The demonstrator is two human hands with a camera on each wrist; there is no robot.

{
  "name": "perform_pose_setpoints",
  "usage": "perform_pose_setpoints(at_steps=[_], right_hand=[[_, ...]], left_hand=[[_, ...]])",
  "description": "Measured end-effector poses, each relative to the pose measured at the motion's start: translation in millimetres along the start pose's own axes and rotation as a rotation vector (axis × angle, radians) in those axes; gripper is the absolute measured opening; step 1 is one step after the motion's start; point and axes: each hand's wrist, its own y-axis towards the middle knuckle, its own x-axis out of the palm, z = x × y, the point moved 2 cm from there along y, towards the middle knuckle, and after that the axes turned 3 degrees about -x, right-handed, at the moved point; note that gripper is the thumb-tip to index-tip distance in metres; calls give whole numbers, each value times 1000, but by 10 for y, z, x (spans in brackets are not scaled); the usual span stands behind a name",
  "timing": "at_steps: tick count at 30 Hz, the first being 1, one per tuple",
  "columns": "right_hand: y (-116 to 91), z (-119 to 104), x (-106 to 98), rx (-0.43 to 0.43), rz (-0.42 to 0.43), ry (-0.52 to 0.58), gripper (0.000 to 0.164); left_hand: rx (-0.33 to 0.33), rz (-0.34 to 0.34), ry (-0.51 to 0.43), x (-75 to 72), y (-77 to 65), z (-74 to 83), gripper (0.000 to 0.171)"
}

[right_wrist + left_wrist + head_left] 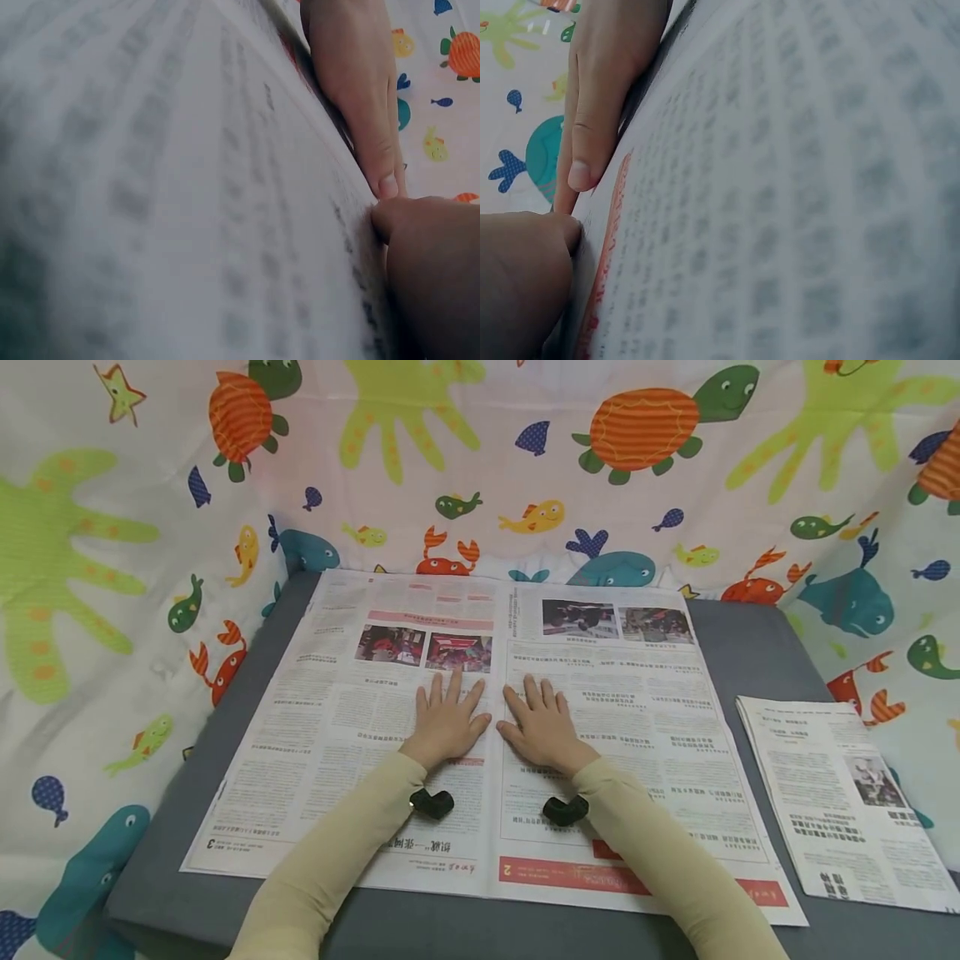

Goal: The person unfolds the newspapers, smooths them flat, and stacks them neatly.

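A wide newspaper (315, 777) lies unfolded on the grey table, its centre crease running between the hands. My left hand (447, 720) rests palm down on the left page, fingers straight and spread, just below two colour photos. On the right page my right hand (542, 727) lies flat in the same way, close to the crease. The two thumbs point toward each other across the fold. Blurred print of the newspaper (780, 187) fills much of the left wrist view, and the right wrist view shows the newspaper (202, 187) close up too.
A folded newspaper (840, 802) lies at the right side of the grey table (757, 643). Behind and to the left hangs a white cloth (510, 477) printed with sea animals. Black wrist cameras (432, 803) sit at both sleeves.
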Motion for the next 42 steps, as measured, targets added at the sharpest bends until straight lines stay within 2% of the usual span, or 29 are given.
perform_pose_setpoints(at_steps=[3,6,10,14,16,18,20,24,27,35,42], right_hand=[[-30,48,6,5,3,4,70],[-72,140,5,21,3,13,72],[-206,388,-44,49,39,39,73],[-395,789,-129,109,72,46,73],[-503,1013,-180,148,87,45,74],[-618,1227,-233,192,103,52,75],[-736,1423,-274,237,122,56,76],[-925,1704,-323,313,153,61,79],[-992,1800,-323,338,163,65,80],[-1009,1805,-310,341,159,48,81],[-1019,1812,-344,347,149,60,82]], left_hand=[[-16,7,-2,26,15,-48,68],[-62,18,-29,-4,24,-225,70],[-185,51,-81,-135,30,-714,73],[-319,100,-121,-265,-25,-1320,77],[-371,118,-130,-317,-85,-1574,79],[-409,132,-141,-357,-157,-1756,80],[-430,136,-146,-389,-230,-1863,81],[-447,140,-156,-425,-334,-1939,81],[-455,142,-152,-429,-364,-1947,80],[-448,186,-187,-439,-415,-1996,85],[-417,200,-146,-510,-388,-2001,85]])
